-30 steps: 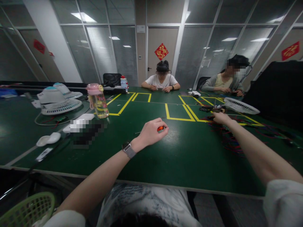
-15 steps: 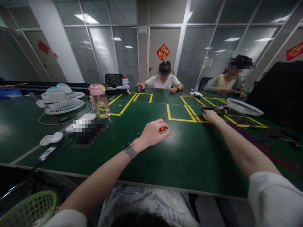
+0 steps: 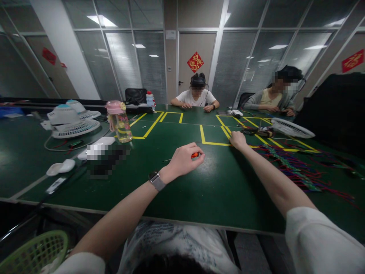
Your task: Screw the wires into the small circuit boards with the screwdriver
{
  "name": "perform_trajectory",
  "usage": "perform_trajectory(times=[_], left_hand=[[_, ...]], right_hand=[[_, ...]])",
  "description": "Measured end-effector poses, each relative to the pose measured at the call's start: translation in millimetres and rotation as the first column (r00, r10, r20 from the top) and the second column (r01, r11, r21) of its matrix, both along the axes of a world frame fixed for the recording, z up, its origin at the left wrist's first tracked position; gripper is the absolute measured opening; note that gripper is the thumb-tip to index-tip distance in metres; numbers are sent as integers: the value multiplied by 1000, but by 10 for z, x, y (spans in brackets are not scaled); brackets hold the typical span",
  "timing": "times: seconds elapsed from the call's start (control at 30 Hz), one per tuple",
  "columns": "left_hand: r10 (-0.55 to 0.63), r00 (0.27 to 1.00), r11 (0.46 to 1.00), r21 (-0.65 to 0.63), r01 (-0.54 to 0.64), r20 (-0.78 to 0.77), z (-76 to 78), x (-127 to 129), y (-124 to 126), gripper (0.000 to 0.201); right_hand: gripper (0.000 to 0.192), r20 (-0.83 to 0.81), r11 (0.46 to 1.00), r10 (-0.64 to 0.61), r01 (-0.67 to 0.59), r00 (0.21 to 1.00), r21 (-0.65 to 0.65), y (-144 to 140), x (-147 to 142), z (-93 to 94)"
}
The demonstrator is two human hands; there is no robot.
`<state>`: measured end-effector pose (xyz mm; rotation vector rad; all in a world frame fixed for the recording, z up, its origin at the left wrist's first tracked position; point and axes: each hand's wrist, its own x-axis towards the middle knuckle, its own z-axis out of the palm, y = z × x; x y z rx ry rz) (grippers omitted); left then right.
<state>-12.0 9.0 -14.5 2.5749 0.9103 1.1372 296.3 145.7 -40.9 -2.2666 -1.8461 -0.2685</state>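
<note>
My left hand (image 3: 186, 159) is closed around a small screwdriver (image 3: 195, 155) above the green tabletop. The orange handle shows between thumb and fingers, and the thin shaft pokes out on the left, behind the wrist. Farther off to the right, my right hand (image 3: 238, 140) reaches over the yellow tape marks, its fingers curled together. Whatever they may hold is hidden. Just right of that hand lies a dark tool-like object (image 3: 264, 132) with light brown parts. A row of green circuit boards with red and blue wires (image 3: 293, 167) lies beside my right forearm.
White fan parts (image 3: 75, 129) and a pink-lidded bottle (image 3: 119, 121) stand on the left. A white fan grille (image 3: 292, 128) lies on the right near a black bulky object (image 3: 336, 110). Two people sit across the table. A green basket (image 3: 37, 251) is below at left.
My right hand has moved left, away from the dark tool-like object, uncovering more of the circuit boards. My left hand stays put with the screwdriver. The person opposite has drawn one hand inward.
</note>
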Motion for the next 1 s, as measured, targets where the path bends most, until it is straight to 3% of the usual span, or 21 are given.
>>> perform_trajectory(times=[0.13, 0.27, 0.3, 0.37, 0.4, 0.47, 0.53, 0.63, 1.0], left_hand=[[50, 993, 999, 11, -52, 108, 84, -22, -8, 19], [66, 955, 997, 31, -78, 288, 169, -59, 28, 34], [81, 938, 995, 24, -94, 336, 182, -65, 44, 34], [61, 898, 998, -40, -48, 435, 198, -67, 70, 30], [30, 870, 996, -85, 13, 492, 201, -63, 78, 28], [-33, 801, 974, -162, 161, 598, 202, -43, 75, 24], [-73, 735, 943, -193, 271, 675, 197, -9, 48, 20], [-97, 691, 921, -198, 335, 716, 175, 52, -16, 15], [-166, 740, 904, -199, 378, 652, 65, 120, -48, 14]], right_hand=[[31, -93, 979, 202, -200, 975, 21, -145, -303, -48], [33, -200, 905, 423, -423, 884, 47, -516, -618, -166], [33, -238, 869, 490, -491, 839, 58, -650, -690, -199], [30, -402, 723, 675, -662, 619, 195, -949, -829, -256], [30, -463, 678, 708, -696, 533, 235, -1101, -896, -277], [30, -566, 658, 703, -695, 431, 288, -1374, -1021, -302], [30, -664, 672, 654, -681, 362, 290, -1568, -1124, -311], [33, -738, 690, 596, -671, 316, 270, -1680, -1218, -312], [33, -826, 712, 516, -649, 227, 266, -1680, -1257, -307]])
